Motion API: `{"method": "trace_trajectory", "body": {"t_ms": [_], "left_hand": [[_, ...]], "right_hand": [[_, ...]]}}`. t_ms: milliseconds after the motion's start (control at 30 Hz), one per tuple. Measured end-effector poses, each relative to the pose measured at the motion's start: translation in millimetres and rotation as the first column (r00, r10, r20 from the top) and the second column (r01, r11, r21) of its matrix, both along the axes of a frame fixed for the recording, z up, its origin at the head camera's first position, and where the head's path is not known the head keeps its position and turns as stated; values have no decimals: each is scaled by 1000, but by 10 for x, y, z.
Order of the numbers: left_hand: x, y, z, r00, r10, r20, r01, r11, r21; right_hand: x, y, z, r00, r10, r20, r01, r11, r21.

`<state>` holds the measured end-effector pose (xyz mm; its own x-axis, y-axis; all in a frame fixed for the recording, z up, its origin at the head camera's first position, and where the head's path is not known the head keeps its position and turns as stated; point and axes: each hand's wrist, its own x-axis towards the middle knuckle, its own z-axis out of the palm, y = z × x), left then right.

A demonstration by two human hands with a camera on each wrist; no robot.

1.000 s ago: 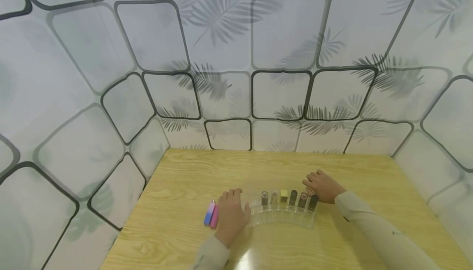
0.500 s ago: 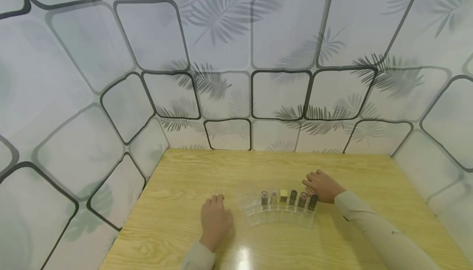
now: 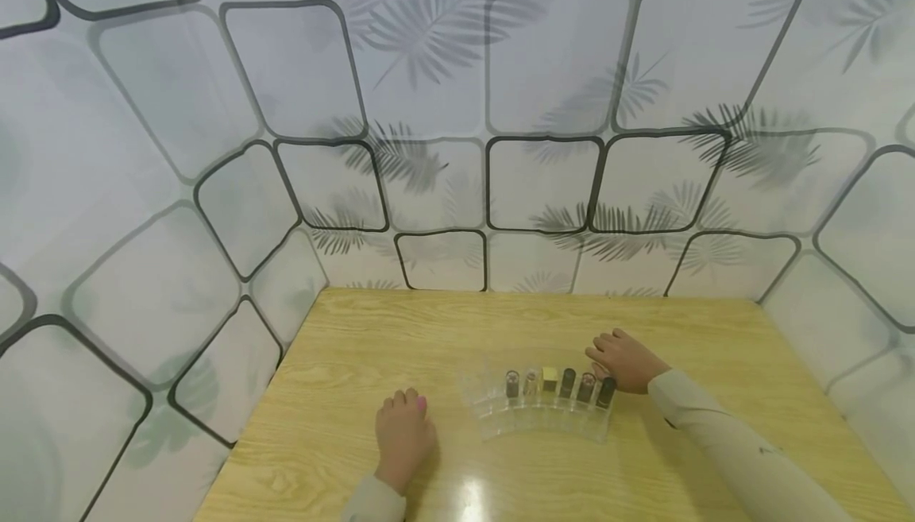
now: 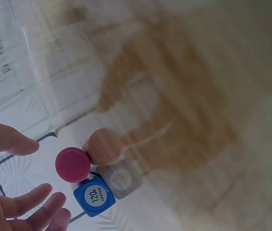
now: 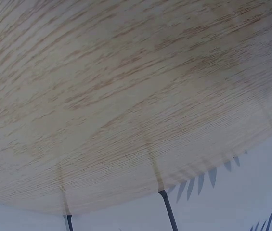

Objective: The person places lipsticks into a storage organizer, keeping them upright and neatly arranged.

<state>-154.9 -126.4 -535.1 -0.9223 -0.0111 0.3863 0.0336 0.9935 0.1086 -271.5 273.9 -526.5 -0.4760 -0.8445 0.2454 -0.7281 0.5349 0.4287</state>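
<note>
My left hand is over the table left of the stand, thumb and fingers spread apart in the left wrist view. Just past the fingertips are two lipsticks, one with a round pink end, the other with a square blue end labelled as lipstick. In the head view only a bit of the pink lipstick shows; the hand hides the rest. My right hand rests by the right end of a clear stepped lipstick stand, fingers loose. Whether it touches the stand I cannot tell.
Several lipsticks stand in the stand's back row, among them a gold-capped one and a black one. The glossy wooden table meets patterned walls at the back and sides.
My left hand has left the stand's left end and moved left and nearer, over the pink and blue lipsticks, which were visible beside it earlier. The right hand stays put.
</note>
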Motion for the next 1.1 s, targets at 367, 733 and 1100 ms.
{"method": "trace_trajectory", "body": {"t_ms": [367, 733, 1100], "left_hand": [[26, -14, -38, 1000, 10, 19, -10, 1000, 7], [23, 2, -26, 995, 0, 103, -4, 999, 38], [-2, 21, -25, 996, -20, 92, 16, 999, 39]], "right_hand": [[-18, 5, -7, 999, 40, -17, -41, 998, -46], [-34, 16, -42, 998, 61, -27, -64, 994, -89], [-19, 6, -17, 998, 57, -18, -59, 995, -79]]}}
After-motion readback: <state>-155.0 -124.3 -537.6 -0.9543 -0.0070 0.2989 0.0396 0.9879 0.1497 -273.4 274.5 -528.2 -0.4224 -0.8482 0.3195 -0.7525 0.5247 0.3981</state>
